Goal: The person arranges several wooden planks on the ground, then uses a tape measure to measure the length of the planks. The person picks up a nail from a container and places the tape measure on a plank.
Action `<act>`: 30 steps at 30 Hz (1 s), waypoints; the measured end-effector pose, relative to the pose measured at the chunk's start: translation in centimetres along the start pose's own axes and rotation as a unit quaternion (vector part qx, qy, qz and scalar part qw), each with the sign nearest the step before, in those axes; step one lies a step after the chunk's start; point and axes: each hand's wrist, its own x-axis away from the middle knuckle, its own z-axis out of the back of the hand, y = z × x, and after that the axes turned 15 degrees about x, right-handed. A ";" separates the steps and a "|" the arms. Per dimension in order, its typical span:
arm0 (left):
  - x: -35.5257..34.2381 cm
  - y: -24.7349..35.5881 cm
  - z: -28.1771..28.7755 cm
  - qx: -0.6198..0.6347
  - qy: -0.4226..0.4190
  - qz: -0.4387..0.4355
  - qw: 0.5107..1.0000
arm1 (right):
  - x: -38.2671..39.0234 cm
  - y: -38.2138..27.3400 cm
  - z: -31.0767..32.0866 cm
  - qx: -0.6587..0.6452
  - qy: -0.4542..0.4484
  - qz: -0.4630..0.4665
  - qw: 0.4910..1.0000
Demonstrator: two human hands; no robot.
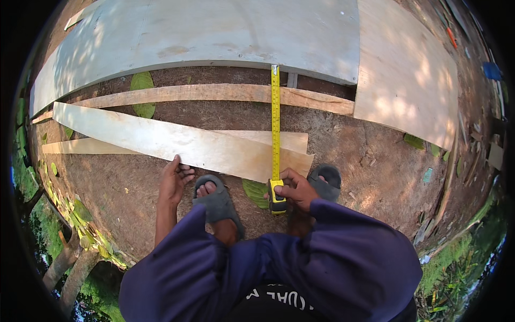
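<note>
Your right hand (298, 189) grips the yellow-and-black tape measure case (277, 197) on the dirt, its yellow blade (276, 123) running straight away from you across the pale thin plywood strip (182, 144) to the edge of the large grey plywood sheet (214, 32). Your left hand (174, 180), fingers loose, rests on that strip's near edge. A grey sandal (217, 203) sits between your hands.

An outdoor woodworking yard on bare brown earth (375, 161): large plywood sheets (214, 32) and long cut strips (188, 145) lie straight on the ground, a yellow tape measure (276, 123) stretched across them, with fallen leaves (142, 83), wood scraps and grass at the dirt's edges
</note>
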 end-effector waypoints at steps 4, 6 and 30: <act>-0.1 0.3 0.2 -0.011 0.002 0.000 1.000 | 0.3 -0.5 0.4 0.010 0.009 -0.014 1.000; -0.1 0.4 0.1 -0.014 -0.003 0.001 1.000 | 0.4 -0.4 0.5 0.003 0.009 -0.014 1.000; 3.6 2.7 -3.4 -0.407 -0.104 0.164 0.893 | 5.7 -7.0 6.5 0.320 0.134 -0.005 0.938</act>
